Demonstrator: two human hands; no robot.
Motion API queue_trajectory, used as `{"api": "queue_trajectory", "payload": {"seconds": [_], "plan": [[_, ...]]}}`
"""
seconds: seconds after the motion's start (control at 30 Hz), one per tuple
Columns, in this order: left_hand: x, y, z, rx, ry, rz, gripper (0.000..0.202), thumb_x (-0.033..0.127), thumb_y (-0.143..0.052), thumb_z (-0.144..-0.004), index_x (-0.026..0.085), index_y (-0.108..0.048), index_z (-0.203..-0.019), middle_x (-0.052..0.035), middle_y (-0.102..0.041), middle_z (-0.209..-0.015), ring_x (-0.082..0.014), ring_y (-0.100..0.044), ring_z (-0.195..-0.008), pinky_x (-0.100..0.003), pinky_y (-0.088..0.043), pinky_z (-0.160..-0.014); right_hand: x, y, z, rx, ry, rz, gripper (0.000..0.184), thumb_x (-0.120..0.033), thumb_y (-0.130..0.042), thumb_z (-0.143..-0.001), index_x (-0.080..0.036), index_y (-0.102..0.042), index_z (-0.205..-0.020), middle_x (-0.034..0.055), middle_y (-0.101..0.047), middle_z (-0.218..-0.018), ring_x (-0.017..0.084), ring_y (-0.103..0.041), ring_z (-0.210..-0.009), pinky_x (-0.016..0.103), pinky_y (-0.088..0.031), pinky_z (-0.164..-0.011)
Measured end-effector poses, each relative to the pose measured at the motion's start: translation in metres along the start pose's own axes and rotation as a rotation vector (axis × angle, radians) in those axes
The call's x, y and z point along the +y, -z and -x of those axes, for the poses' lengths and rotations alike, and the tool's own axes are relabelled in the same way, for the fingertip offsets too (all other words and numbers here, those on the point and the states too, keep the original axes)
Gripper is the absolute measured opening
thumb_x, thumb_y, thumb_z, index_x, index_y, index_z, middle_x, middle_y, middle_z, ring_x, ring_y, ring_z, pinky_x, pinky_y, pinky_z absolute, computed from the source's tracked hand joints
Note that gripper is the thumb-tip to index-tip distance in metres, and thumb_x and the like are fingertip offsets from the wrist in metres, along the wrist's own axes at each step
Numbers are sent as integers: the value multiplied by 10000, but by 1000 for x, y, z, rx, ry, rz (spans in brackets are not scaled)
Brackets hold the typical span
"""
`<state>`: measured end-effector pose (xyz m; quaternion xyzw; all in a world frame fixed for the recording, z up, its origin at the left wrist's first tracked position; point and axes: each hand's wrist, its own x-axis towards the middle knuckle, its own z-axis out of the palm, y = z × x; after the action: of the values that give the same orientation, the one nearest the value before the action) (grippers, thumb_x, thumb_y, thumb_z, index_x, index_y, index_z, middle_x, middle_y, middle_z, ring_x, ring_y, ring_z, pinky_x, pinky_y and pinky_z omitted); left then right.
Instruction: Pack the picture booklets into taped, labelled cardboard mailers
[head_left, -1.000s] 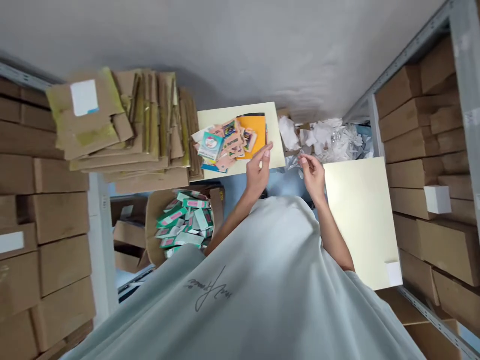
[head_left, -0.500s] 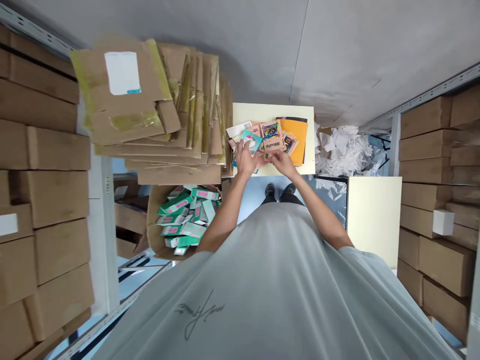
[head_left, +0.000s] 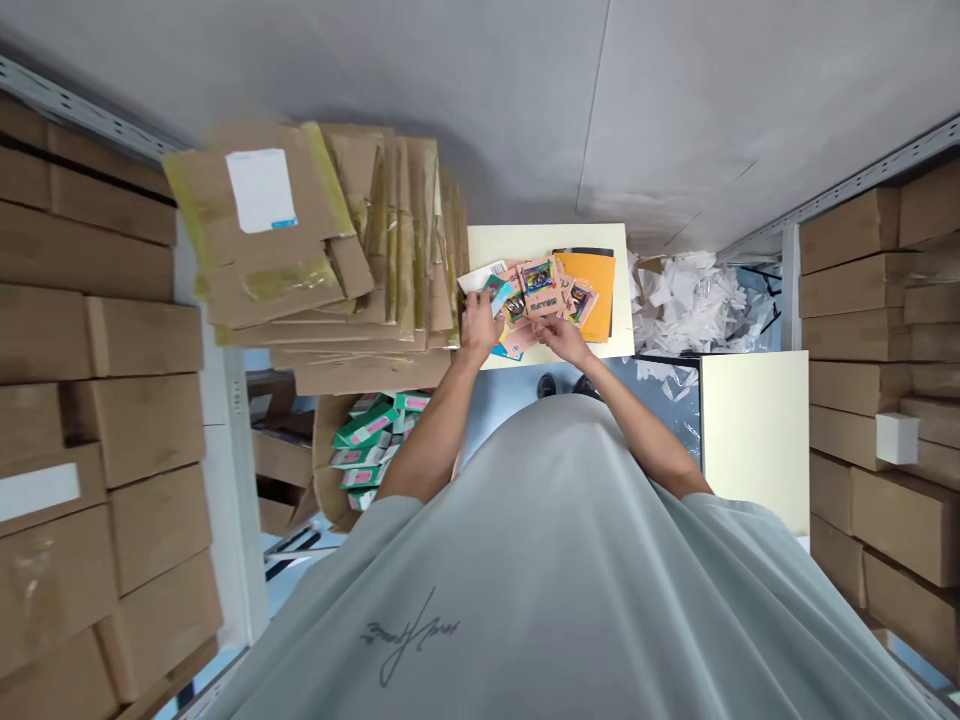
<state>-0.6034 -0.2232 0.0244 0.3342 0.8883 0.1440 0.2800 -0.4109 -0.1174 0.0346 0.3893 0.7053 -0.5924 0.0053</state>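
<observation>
A small cream table (head_left: 622, 240) carries a heap of pink printed packets (head_left: 541, 285), an orange booklet (head_left: 596, 275) and a white card. My left hand (head_left: 478, 322) is closed on a teal packet (head_left: 496, 293) at the heap's left side. At the heap's near edge my right hand (head_left: 561, 338) has its fingers curled on the pink packets. Whether it grips one I cannot make out.
Flattened cardboard boxes (head_left: 330, 250) lean in a stack left of the table. Below them an open carton (head_left: 330, 470) holds green and pink packets. A bin of crumpled white paper (head_left: 694, 290) and a second cream table (head_left: 754, 430) stand right. Shelves of brown boxes (head_left: 877, 330) flank both sides.
Both hands moved from in front of me onto the heap of packets. The left hand took hold of a teal packet. The camera view shifted.
</observation>
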Motion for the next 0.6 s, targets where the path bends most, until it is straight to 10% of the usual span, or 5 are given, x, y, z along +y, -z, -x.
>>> {"api": "queue_trajectory", "payload": {"seconds": [0.17, 0.3, 0.43, 0.6], "plan": [[9, 30, 18, 186, -24, 217, 483, 228, -556, -1081, 146, -731, -1523, -218, -787, -1510, -388, -741, -1446, -535, -562, -1315, -16, 12, 23, 47, -10, -239, 180, -356, -721, -1047, -215, -791, -958, 71, -898, -991, 237, -856, -965, 390, -708, -990], [47, 44, 51, 236, -430, 362, 499, 232, -596, -1059, 237, -769, -1527, -123, -792, -1583, -342, -676, -1592, -546, -485, -1414, -15, 49, 70, 233, -36, -573, 463, -687, -816, -1022, -226, -793, -1066, 97, -916, -1075, 240, -874, -973, 392, -735, -961], [113, 30, 87, -66, -908, 429, 434, 266, -631, -1063, 281, -851, -1437, -85, -821, -1555, -363, -528, -1744, -680, -229, -1528, 3, 93, 144, 448, -137, -860, 789, -1002, -701, -944, -223, -791, -1031, 123, -899, -978, 271, -887, -916, 396, -758, -868], [200, -22, 140, -531, -1229, 369, 398, 290, -591, -1119, 342, -874, -1395, -69, -833, -1535, -358, -455, -1793, -772, -132, -1522, 43, 113, 264, 714, -125, -928, 672, -805, -995, -789, -206, -849, -1056, 90, -914, -1004, 301, -882, -999, 416, -753, -888]]}}
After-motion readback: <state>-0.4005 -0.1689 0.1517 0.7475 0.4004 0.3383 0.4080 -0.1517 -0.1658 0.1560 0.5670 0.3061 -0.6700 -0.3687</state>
